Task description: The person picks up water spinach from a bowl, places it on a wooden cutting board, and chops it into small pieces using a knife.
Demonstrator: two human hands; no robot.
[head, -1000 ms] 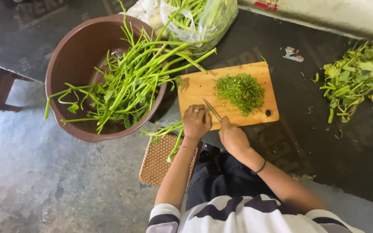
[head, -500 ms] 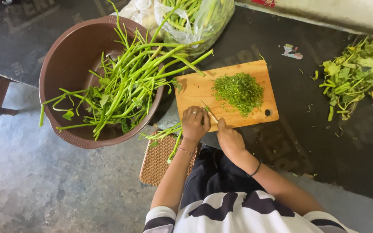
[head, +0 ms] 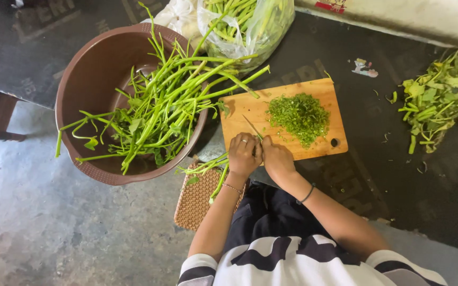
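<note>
A wooden cutting board (head: 239, 114) lies on the dark mat, with a heap of finely chopped greens (head: 299, 116) on its right half. My left hand (head: 244, 154) rests at the board's near edge, closed on a bunch of green stems (head: 208, 165) that trail off to the left. My right hand (head: 275, 158) is pressed right against it and grips a knife (head: 252, 127), whose thin blade points up and left over the board.
A brown plastic basin (head: 88, 79) of long green stalks stands left of the board. A clear bag of greens (head: 247, 24) lies behind it. Discarded leaves (head: 441, 98) pile at far right. A woven mat (head: 197, 198) lies beside my knee.
My right hand has slid left until it touches my left hand, and the knife blade has moved left along the board. The view shifted slightly.
</note>
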